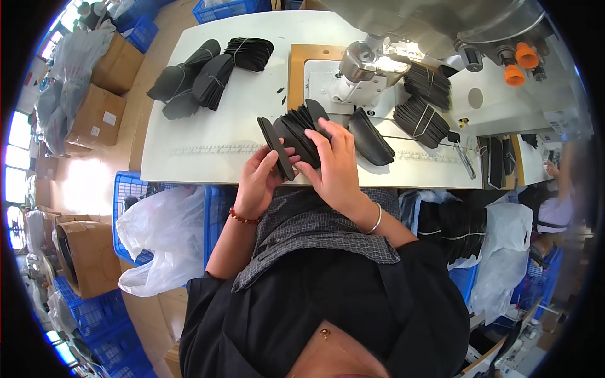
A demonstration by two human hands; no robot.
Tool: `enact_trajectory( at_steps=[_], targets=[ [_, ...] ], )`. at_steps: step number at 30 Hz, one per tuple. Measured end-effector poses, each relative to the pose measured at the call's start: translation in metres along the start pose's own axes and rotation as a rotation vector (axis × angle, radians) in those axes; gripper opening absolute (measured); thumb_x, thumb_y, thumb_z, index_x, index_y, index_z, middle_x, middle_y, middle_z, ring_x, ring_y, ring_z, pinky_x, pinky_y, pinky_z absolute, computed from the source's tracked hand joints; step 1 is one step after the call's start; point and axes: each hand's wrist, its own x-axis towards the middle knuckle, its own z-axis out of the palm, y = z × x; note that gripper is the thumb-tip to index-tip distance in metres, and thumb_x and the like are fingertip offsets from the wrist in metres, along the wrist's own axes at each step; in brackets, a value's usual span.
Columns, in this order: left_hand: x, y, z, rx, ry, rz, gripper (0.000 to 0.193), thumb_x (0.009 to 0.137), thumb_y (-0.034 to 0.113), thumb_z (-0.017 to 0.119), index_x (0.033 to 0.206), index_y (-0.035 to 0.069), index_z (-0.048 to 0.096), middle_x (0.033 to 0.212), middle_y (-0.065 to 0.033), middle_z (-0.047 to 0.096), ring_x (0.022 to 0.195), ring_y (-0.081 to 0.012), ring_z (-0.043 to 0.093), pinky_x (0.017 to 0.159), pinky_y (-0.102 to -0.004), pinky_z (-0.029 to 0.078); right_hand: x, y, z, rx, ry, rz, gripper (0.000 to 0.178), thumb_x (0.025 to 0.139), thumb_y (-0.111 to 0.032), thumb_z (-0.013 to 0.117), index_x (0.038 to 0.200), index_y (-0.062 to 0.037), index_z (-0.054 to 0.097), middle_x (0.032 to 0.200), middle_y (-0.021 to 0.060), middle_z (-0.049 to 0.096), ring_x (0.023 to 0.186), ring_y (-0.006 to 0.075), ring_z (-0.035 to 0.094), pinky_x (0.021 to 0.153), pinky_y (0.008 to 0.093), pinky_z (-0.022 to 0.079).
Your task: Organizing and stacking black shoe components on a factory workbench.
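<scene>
My left hand point(259, 176) pinches a thin stack of black curved pieces point(275, 148) between thumb and fingers, held on edge over the table's front edge. Right beside it, a fanned pile of similar black pieces point(296, 133) stands on the table. My right hand point(334, 165) reaches over this pile with fingers spread, its fingertips at the pile's right side and its thumb near my left hand. Just to the right lies another black curved bundle point(370, 138). What the pieces are made of I cannot tell.
A sewing machine head point(368, 69) stands behind my hands on the white table point(208, 135). Tied black bundles lie at the back left point(217, 79) and right point(421, 120). Tweezers point(465, 159) rest at the right. Blue crates point(129, 217) with plastic bags flank my lap.
</scene>
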Motion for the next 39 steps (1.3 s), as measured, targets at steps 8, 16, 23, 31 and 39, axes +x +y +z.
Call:
enact_trajectory(
  at_steps=[8, 16, 23, 31, 39],
  targets=[
    [-0.001, -0.005, -0.005, 0.017, -0.023, 0.049, 0.039, 0.106, 0.013, 0.053, 0.141, -0.002, 0.046, 0.127, -0.0167, 0.064, 0.114, -0.0248, 0.066, 0.091, -0.0399, 0.059, 0.008, -0.01, 0.011, 0.091, -0.183, -0.009, 0.029, 0.074, -0.018, 0.083, 0.098, -0.0079, 0.07, 0.095, 0.0012, 0.062, 0.1, 0.0248, 0.054, 0.089, 0.0416, 0.038],
    [-0.003, -0.006, -0.002, -0.003, 0.016, 0.056, 0.038, 0.105, 0.012, 0.055, 0.139, -0.002, 0.047, 0.126, -0.0126, 0.063, 0.112, -0.0198, 0.064, 0.09, -0.0386, 0.058, 0.012, -0.013, 0.012, 0.228, -0.113, 0.025, 0.018, 0.082, -0.007, 0.072, 0.1, -0.0076, 0.07, 0.085, 0.0004, 0.063, 0.085, 0.0219, 0.057, 0.087, 0.0413, 0.038],
    [-0.003, -0.009, -0.004, -0.008, 0.037, 0.05, 0.039, 0.105, 0.014, 0.057, 0.139, -0.003, 0.047, 0.126, -0.01, 0.061, 0.11, -0.0178, 0.063, 0.089, -0.0381, 0.057, 0.007, -0.006, 0.013, 0.223, -0.174, -0.038, 0.024, 0.084, -0.007, 0.073, 0.107, -0.0095, 0.068, 0.086, -0.0003, 0.066, 0.08, 0.0193, 0.059, 0.088, 0.0387, 0.036],
    [-0.001, -0.011, -0.007, -0.001, 0.042, 0.042, 0.039, 0.105, 0.013, 0.056, 0.14, -0.002, 0.047, 0.127, -0.0096, 0.06, 0.11, -0.018, 0.063, 0.089, -0.0373, 0.058, 0.011, -0.012, 0.009, 0.215, -0.18, 0.011, 0.028, 0.081, -0.011, 0.079, 0.107, -0.0114, 0.068, 0.088, -0.0006, 0.066, 0.08, 0.018, 0.059, 0.087, 0.0378, 0.036],
    [-0.003, -0.009, -0.003, -0.015, 0.034, 0.056, 0.039, 0.106, 0.014, 0.055, 0.14, -0.004, 0.046, 0.124, -0.0106, 0.061, 0.107, -0.0189, 0.064, 0.088, -0.0382, 0.059, 0.008, -0.009, 0.013, 0.138, -0.165, -0.056, 0.027, 0.082, -0.004, 0.074, 0.107, -0.0112, 0.068, 0.091, -0.0003, 0.067, 0.081, 0.0194, 0.061, 0.085, 0.0379, 0.037]
  ],
)
